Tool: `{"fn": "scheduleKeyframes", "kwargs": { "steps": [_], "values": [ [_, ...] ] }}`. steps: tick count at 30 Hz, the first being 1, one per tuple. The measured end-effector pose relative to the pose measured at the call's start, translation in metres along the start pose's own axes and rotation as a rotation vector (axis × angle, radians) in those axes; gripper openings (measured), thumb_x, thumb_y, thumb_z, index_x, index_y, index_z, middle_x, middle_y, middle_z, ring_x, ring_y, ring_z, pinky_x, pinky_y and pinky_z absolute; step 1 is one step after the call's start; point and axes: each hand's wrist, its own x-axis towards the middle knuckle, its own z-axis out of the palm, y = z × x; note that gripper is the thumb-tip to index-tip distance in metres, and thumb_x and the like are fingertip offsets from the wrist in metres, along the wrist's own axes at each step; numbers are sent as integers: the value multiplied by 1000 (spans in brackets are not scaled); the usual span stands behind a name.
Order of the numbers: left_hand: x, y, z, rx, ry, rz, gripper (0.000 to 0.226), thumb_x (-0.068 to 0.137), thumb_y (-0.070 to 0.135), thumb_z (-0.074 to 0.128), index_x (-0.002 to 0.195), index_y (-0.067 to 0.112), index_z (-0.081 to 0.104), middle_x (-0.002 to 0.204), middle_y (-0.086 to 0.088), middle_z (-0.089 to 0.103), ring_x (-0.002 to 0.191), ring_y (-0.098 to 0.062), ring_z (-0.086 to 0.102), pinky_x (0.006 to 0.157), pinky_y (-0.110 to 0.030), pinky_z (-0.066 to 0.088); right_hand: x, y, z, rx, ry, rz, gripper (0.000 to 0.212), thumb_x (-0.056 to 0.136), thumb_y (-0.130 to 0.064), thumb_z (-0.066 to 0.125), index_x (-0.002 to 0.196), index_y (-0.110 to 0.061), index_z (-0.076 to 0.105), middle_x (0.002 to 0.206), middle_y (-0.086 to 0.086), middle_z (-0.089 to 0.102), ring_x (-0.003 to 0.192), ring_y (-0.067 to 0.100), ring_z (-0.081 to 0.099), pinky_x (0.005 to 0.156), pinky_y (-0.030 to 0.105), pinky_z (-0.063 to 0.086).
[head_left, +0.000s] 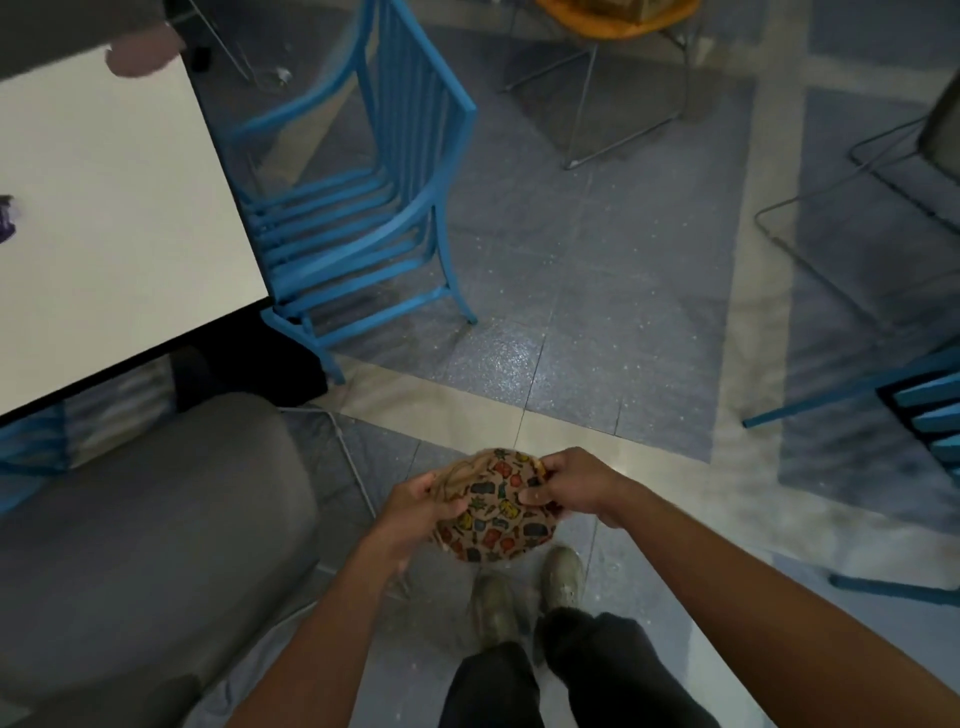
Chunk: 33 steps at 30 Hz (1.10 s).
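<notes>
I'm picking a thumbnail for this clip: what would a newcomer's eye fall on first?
Low in the middle, the left hand and the right hand grip a round tan cloth printed with bright little shapes. Upper left, a bright blue slatted chair stands at the corner of a white table.

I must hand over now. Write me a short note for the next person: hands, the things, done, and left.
Left hand: grips the bag on its left side.
Right hand: pinches its right edge.
Bag: patterned cloth, held in the air over the shoes, apart from the table.
Done: bag is in both hands.
Left: probably working its top open or shut; which, I cannot tell.
</notes>
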Motion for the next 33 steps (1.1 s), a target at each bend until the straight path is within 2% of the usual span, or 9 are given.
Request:
{"fn": "scheduleKeyframes", "kwargs": {
  "steps": [4,8,11,16,20,23,25,28,33],
  "values": [
    [-10,38,10,65,-4,92,42,89,-6,79,120,22,76,117,-7,82,111,-24,76,103,-44,61,-13,-17,-15,35,56,-19,31,79,-9,87,108,-4,78,100,10,80,92,24,77,77,39,66],
    [-13,70,27,93,16,149,40,91,-7,77,120,20,76,110,-3,82,102,-18,76,93,-38,64,-19,-32,-40,47,79,-37,29,81,-7,84,109,-3,77,96,9,80,81,19,78,65,32,64],
    [-8,90,45,110,23,165,39,92,-5,76,120,22,77,105,4,82,96,-10,76,85,-29,64,-17,-41,-67,23,73,-59,28,82,-8,83,110,-5,77,101,11,79,89,24,77,73,38,66],
    [16,127,88,77,60,179,38,91,-2,79,121,21,79,111,1,84,107,-17,78,96,-36,64,-3,-56,-135,-21,48,-90,24,85,-8,80,109,-6,78,99,11,79,87,24,78,76,39,66],
    [35,157,127,57,98,190,37,89,3,82,103,37,78,104,9,84,101,-12,79,88,-32,65,3,-71,-193,-39,30,-98,23,86,-7,80,108,-5,77,101,13,79,87,24,78,77,39,66],
    [48,184,154,14,104,193,36,91,5,80,103,38,77,101,14,84,92,-4,79,73,-23,63,7,-90,-235,-93,33,-129,23,87,-9,79,109,-5,77,103,13,78,90,24,77,78,38,66],
    [57,205,172,-15,109,194,34,92,5,79,107,35,77,102,13,84,93,-6,79,68,-21,62,10,-103,-262,-107,41,-143,24,87,-10,79,110,-6,77,104,12,78,93,24,76,79,37,66],
    [73,239,189,-36,107,204,33,92,6,78,110,33,78,104,12,84,102,-11,77,75,-28,61,17,-126,-297,-101,52,-157,25,86,-11,81,110,-5,77,103,11,78,92,23,77,74,34,66],
    [115,295,203,-52,122,214,34,92,7,80,115,31,78,108,9,84,107,-15,77,90,-38,64,48,-167,-347,-93,54,-167,25,84,-17,84,107,-8,78,100,8,80,92,21,76,76,35,66]
  ]
}}
